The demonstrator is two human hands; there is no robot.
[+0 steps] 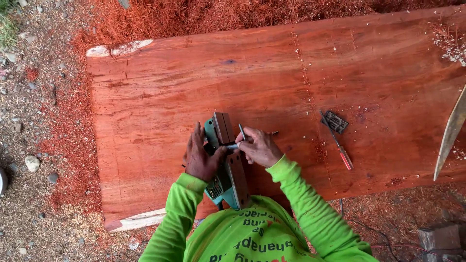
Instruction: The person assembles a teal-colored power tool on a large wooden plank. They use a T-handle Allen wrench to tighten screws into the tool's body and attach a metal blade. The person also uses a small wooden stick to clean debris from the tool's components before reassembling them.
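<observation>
On the red slab [291,77], left hand [200,157] steadies green planer [224,160]; right hand [259,147] fingers grip metal wrench [241,132]

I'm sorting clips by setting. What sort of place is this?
Probably an outdoor woodworking spot, not an indoor shop. A big red slab lies over gravel strewn with red sawdust, and both hands work on a green power planer turned over on the slab.

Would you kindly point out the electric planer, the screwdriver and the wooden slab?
electric planer [237,180]: head view, on its upturned base.
screwdriver [345,158]: head view, on its red handle.
wooden slab [160,102]: head view, on bare surface.
</observation>
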